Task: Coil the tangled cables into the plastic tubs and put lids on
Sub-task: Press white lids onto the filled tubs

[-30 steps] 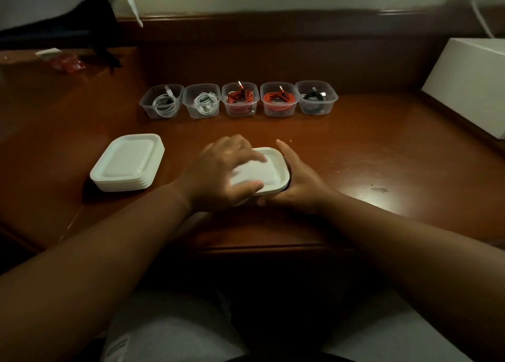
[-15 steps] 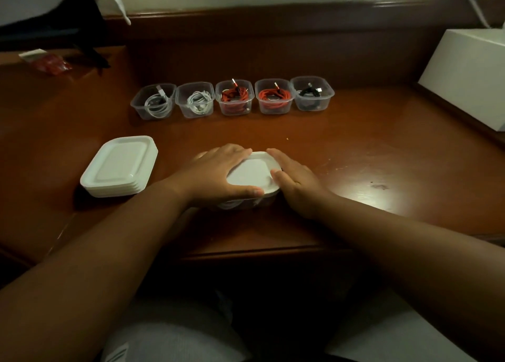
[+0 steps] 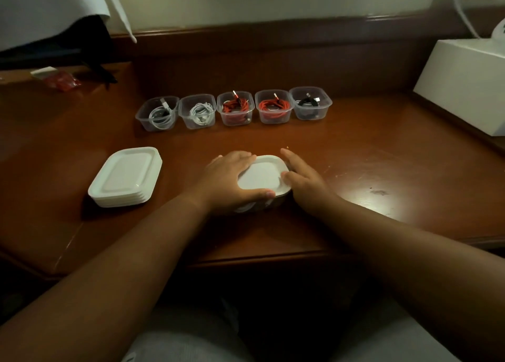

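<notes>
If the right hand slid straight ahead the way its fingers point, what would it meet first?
Probably bare desk, then the tub of red cable in the back row; depth is hard to judge. The right hand points up and slightly left.

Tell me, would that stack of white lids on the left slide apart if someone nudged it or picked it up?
Probably not easily: the stack of lids looks nested, each rim seated in the next, so a nudge would likely move it as one. The lids look like thin plastic, so likely light and a bit bendy. Being low and broad on the desk, it seems unlikely to tip.
</notes>
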Demonstrator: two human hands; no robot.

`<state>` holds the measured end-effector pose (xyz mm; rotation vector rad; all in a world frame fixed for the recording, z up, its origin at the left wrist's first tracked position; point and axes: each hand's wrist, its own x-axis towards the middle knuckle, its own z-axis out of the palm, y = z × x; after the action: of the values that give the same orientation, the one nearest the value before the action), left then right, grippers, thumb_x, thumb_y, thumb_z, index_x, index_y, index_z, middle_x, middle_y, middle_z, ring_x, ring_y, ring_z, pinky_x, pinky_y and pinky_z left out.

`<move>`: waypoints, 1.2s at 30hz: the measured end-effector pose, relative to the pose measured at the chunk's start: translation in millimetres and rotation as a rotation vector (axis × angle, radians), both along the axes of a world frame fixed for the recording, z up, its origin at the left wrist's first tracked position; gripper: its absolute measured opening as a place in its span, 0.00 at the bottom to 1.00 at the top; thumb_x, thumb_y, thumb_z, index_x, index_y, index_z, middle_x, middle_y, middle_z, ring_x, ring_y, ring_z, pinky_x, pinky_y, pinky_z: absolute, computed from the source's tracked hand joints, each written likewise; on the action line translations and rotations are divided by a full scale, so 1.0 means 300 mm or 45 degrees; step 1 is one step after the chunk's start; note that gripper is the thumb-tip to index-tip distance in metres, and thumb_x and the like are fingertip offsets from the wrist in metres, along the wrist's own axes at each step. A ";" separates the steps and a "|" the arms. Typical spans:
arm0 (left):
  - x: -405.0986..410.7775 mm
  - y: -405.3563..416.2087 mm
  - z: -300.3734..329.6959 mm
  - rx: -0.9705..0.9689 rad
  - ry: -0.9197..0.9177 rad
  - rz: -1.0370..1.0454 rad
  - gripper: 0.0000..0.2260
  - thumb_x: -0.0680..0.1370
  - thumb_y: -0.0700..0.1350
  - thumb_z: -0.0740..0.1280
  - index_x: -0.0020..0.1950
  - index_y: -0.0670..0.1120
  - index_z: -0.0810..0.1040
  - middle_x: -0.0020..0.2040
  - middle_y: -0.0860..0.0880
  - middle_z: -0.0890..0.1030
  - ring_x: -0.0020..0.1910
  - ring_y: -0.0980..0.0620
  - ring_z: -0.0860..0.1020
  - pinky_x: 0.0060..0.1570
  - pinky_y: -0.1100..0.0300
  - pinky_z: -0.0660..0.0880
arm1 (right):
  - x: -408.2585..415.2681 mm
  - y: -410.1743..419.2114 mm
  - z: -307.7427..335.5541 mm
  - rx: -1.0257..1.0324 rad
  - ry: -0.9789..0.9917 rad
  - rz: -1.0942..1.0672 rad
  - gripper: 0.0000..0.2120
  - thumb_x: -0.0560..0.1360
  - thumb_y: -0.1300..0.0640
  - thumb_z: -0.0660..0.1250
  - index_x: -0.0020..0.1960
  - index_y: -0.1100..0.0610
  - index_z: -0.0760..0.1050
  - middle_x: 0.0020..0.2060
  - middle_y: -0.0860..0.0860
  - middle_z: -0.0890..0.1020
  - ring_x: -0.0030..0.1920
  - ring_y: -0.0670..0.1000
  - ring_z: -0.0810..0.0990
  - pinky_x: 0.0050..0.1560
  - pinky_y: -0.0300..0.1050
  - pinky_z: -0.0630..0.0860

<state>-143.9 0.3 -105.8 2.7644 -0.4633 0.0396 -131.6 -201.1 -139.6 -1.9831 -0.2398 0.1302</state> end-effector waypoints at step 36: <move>0.205 0.146 0.106 0.108 -0.186 0.265 0.12 0.78 0.57 0.67 0.58 0.54 0.79 0.56 0.52 0.81 0.52 0.53 0.78 0.54 0.52 0.76 | 0.150 -0.171 0.158 -1.144 -0.577 -0.109 0.20 0.76 0.52 0.64 0.68 0.53 0.71 0.69 0.52 0.72 0.70 0.55 0.67 0.75 0.54 0.56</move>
<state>-82.4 44.0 -74.0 2.8947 -0.2156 0.2790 -86.6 -252.3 -92.2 -2.9028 -0.4384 -0.3318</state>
